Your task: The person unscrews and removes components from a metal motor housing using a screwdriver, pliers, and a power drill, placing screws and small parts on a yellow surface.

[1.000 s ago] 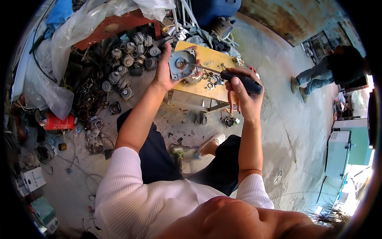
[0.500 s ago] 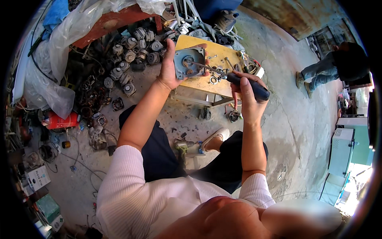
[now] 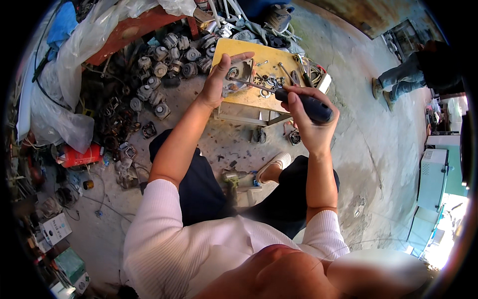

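Note:
My left hand (image 3: 213,89) grips a square grey metal end cover (image 3: 244,70) by its edge, tilted over the near left part of a small yellow table. My right hand (image 3: 314,130) is wrapped round the black handle of a screwdriver (image 3: 316,109). Its shaft points left, and the tip reaches the round recess in the middle of the cover. Whether the tip presses on something inside is too small to tell. Small metal parts (image 3: 269,82) lie on the tabletop just beyond the screwdriver shaft.
The yellow table (image 3: 234,48) also carries hand tools (image 3: 303,72). Several motor housings (image 3: 160,69) are heaped on the floor at left. A green cordless drill (image 3: 231,178) is between my legs. Another person (image 3: 406,74) stands at far right.
The end cover has turned from facing me to a steeper tilt, its recess partly hidden now. The screwdriver and my right hand have shifted slightly left, the tip still at the recess.

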The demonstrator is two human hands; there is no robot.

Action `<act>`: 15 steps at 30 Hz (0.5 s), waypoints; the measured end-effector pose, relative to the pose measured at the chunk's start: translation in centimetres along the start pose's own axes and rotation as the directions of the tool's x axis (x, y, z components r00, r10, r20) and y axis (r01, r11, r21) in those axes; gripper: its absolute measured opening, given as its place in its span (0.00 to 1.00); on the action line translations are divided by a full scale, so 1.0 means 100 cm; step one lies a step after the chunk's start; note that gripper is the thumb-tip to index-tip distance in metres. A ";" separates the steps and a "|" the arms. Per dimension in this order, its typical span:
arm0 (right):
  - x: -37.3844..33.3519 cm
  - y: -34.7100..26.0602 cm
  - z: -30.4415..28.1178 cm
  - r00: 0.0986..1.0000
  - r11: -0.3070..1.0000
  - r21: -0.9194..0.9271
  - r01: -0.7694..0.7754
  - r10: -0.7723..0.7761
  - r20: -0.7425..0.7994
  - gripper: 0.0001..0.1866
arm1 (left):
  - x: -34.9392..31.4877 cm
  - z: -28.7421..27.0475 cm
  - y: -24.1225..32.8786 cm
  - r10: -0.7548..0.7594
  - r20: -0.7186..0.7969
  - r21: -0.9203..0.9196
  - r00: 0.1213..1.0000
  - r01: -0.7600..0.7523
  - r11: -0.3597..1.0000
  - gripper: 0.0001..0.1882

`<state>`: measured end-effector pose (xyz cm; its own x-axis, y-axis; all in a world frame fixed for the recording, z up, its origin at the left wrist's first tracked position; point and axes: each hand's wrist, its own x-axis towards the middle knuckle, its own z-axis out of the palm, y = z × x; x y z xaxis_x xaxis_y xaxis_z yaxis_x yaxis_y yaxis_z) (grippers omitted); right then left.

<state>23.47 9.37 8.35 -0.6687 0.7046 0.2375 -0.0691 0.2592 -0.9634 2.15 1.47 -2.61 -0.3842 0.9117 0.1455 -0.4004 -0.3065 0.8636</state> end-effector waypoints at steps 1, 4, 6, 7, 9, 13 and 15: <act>-0.002 -0.001 -0.001 1.000 1.000 -0.004 0.002 -0.002 -0.014 0.08 | 0.001 0.002 0.003 -0.001 -0.017 -0.073 1.000 0.000 0.997 0.54; -0.004 -0.002 -0.004 0.997 0.999 0.000 0.042 -0.042 -0.061 0.08 | 0.005 0.008 0.012 -0.015 -0.088 -0.252 0.996 -0.008 0.968 0.54; -0.003 0.001 -0.006 0.997 0.999 0.033 0.030 -0.027 -0.066 0.08 | 0.006 0.011 0.014 -0.051 -0.075 -0.317 0.996 0.024 0.948 0.53; -0.002 0.003 -0.006 0.998 0.998 0.053 0.023 -0.020 -0.064 0.08 | 0.005 0.012 0.016 -0.066 -0.073 -0.347 0.995 0.037 0.937 0.53; 0.000 0.007 -0.005 0.996 0.997 0.043 0.070 -0.067 -0.060 0.08 | 0.003 0.013 0.017 -0.092 -0.044 -0.361 0.995 0.070 0.930 0.53; 0.001 0.011 -0.008 0.994 0.994 0.016 0.110 -0.110 -0.018 0.08 | 0.002 0.009 0.016 -0.104 -0.006 -0.315 0.995 0.097 0.944 0.56; 0.000 0.012 -0.011 0.994 0.993 0.035 0.110 -0.110 -0.011 0.08 | 0.003 0.011 0.015 -0.100 0.004 -0.317 0.995 0.096 0.943 0.56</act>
<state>24.16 10.39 7.37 -0.6491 0.6790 0.3430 -0.1680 0.3117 -0.9352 2.32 1.60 -0.79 -0.3385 0.9390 0.0604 -0.6787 -0.2881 0.6755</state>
